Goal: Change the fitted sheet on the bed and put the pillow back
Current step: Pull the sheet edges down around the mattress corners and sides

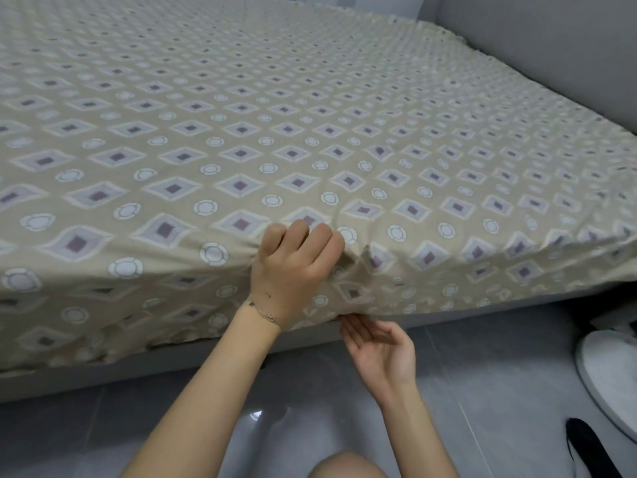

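1. Bedding: the fitted sheet (241, 132), beige with a print of diamonds and rings, covers the whole visible top of the bed and hangs over the near side. Its lower hem lies against the grey bed frame (172, 360).
2. Surroundings: a padded grey panel (534, 46) borders the bed at the upper right, and the sheet edge is gathered along it. The glossy grey tiled floor (482, 391) runs below the frame.
3. Nearby items: a white round object (606, 374) stands on the floor at the right edge, with a black object (586, 446) just below it. Both lie well apart from the hands. What these two items are cannot be told.
4. Obstruction: the person's knee (348, 465) shows at the bottom centre, below both forearms. Nothing lies between the hands and the sheet.
5. Left grip: the left hand (293, 267), with a thin bracelet (263, 313) at the wrist, rests on the near top edge of the bed. Its fingers are curled tight into the sheet, and the cloth puckers into folds just to the right of the knuckles.
6. Right grip: the right hand (379, 353) is turned palm up below the overhang. Its fingers are spread and nearly straight, with the fingertips (346, 322) touching the underside of the sheet's hem. The thumb stands apart and clamps nothing.
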Available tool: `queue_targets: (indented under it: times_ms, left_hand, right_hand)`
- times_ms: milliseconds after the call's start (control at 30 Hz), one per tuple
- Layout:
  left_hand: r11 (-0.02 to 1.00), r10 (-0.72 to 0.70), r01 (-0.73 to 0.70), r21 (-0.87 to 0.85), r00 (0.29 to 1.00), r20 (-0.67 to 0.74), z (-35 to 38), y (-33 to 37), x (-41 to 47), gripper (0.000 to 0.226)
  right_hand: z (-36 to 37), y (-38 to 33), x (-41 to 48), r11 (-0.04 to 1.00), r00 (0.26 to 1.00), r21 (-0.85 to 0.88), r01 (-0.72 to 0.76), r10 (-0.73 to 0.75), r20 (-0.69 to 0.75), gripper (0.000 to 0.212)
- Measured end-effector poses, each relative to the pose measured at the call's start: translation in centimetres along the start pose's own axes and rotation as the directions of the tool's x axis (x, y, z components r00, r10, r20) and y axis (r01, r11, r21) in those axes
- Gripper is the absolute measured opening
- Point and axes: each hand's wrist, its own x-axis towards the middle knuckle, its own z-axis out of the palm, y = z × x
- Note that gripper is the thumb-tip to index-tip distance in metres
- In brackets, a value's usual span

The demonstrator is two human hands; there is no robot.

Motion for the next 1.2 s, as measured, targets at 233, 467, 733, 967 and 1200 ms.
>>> queue_targets:
  times_ms: [233, 467, 733, 967, 1200]
  left_hand:
    - [1.0, 0.009, -0.008, 0.015, 0.998, -0.064, 0.3, -0.2, 0.1, 0.029]
    - [1.0, -0.007, 0.008, 0.003, 0.994, -0.106, 0.5, -0.2, 0.3, 0.028]
    - [1.0, -0.004, 0.004, 0.005, 0.993, -0.121, 0.5, -0.2, 0.3, 0.029]
    - [1.0, 0.013, -0.015, -0.015, 0.995, -0.1, 0.3, -0.4, 0.0, 0.032]
    - [0.989, 0.03, -0.024, -0.149, 0.999, 0.04, -0.3, -0.5, -0.7, 0.021]
  right_hand:
    - [-0.9, -0.6, -0.6, 1.0, 1.0, -0.007, -0.003, 0.003, -0.028, 0.079]
    - [-1.3, -0.1, 0.6, 0.996, 0.997, 0.021, 0.083, -0.083, -0.004, 0.066]
    - [0.6, -0.1, 2.8, 0.999, 0.999, -0.034, 0.033, -0.034, -0.013, 0.03]
    - [0.3, -0.8, 2.2, 0.608, 0.921, -0.785, 0.123, -0.364, -0.138, 0.015]
    - [-3.3, -1.0, 2.7, 0.715, 0.9, -0.696, -0.056, -0.266, -0.346, 0.029]
